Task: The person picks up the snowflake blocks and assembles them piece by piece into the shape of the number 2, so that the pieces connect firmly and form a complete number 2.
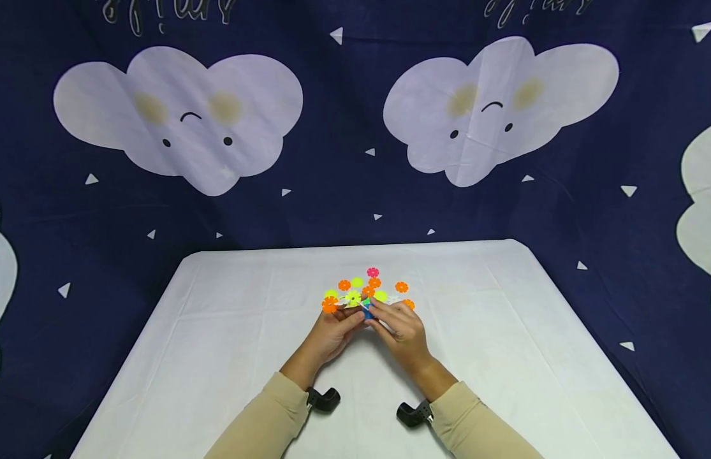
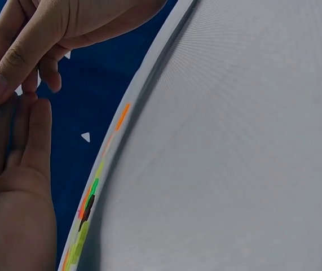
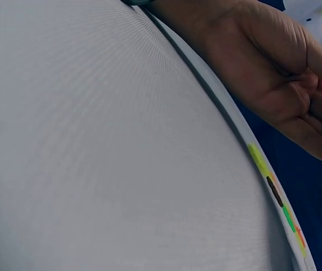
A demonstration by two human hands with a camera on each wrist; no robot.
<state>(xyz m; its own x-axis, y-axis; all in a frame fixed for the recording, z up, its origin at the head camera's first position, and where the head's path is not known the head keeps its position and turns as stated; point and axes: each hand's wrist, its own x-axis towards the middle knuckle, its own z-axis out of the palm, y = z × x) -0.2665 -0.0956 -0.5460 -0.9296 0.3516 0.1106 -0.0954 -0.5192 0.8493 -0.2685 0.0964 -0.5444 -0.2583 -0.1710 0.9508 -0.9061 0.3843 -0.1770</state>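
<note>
At the middle of the far half of the table, both hands hold a small build of notched plastic discs. Its blue disc (image 1: 367, 310) sits between the fingertips, with a green disc (image 1: 366, 301) just above it. The left hand (image 1: 330, 331) pinches the build from the left, its thumb at the blue disc. From the right, the right hand (image 1: 407, 331) grips the same part with thumb and fingers. A larger-looking orange disc (image 1: 329, 305) and a yellow disc (image 1: 352, 298) show beside the left fingers. The fingers hide much of the build.
Loose discs lie on the white table (image 1: 229, 319) beyond the hands, among them a pink disc (image 1: 373, 272) and an orange disc (image 1: 402, 287). A dark blue cloth with clouds (image 1: 177, 121) hangs behind the table. Black straps with camera mounts (image 1: 323, 400) circle both wrists.
</note>
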